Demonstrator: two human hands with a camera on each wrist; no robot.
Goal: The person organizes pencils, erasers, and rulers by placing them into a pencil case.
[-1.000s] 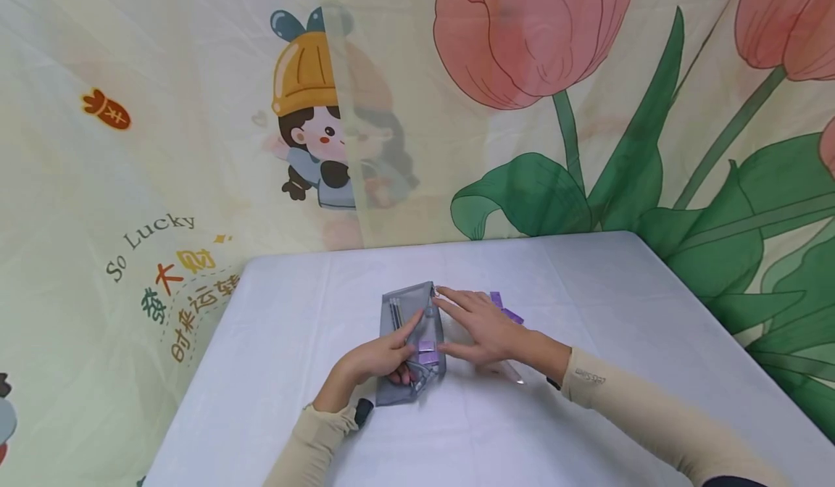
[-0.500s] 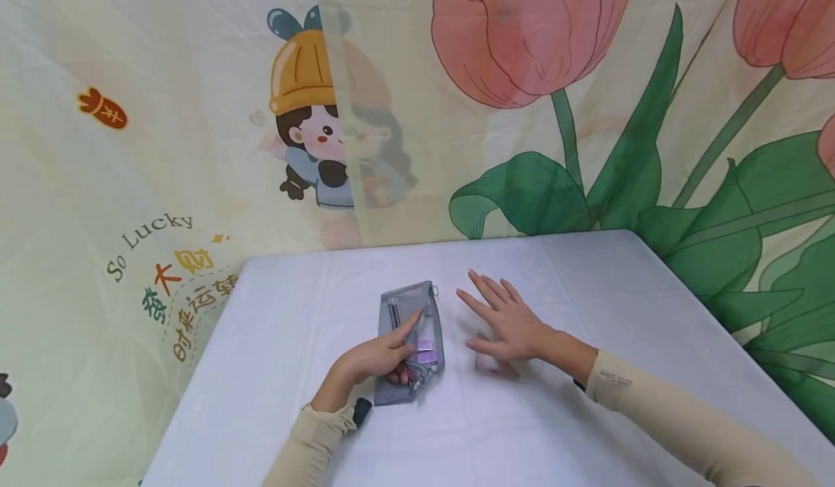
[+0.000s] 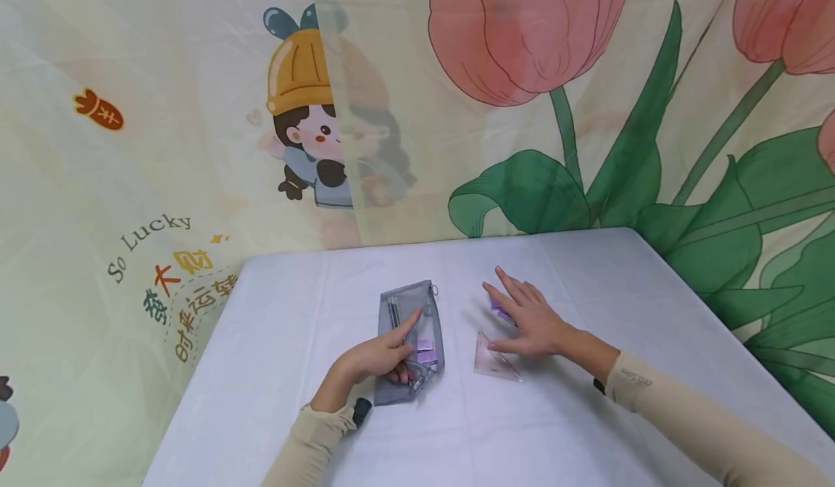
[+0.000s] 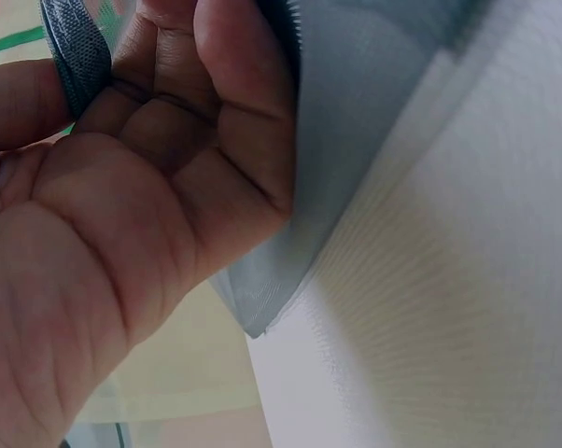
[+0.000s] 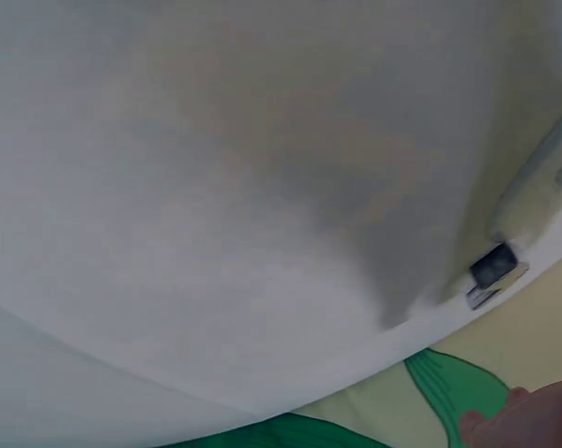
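A grey see-through mesh pencil case (image 3: 406, 297) lies on the table, with dark slim pens (image 3: 393, 313) and purple-and-white small blocks (image 3: 426, 351) showing through it. My left hand (image 3: 375, 356) holds the case by its bunched opening near the front end, index finger stretched along the top. In the left wrist view, grey zip-edged fabric (image 4: 76, 56) passes between the thumb and fingers. My right hand (image 3: 531, 324), fingers spread and holding nothing, hovers over a clear pinkish set square (image 3: 485, 362). Beyond it, purple small pieces (image 3: 497, 304) are partly hidden by the fingers.
The table (image 3: 313, 298) is covered in white cloth. A printed curtain (image 3: 404, 226) with tulips hangs right behind its far edge. In the right wrist view, a small black device (image 5: 494, 266) sits beside a sleeve.
My right hand has left the zip-pull end of the pencil case and moved right, uncovering the set square. My left hand has stayed in place on the case.
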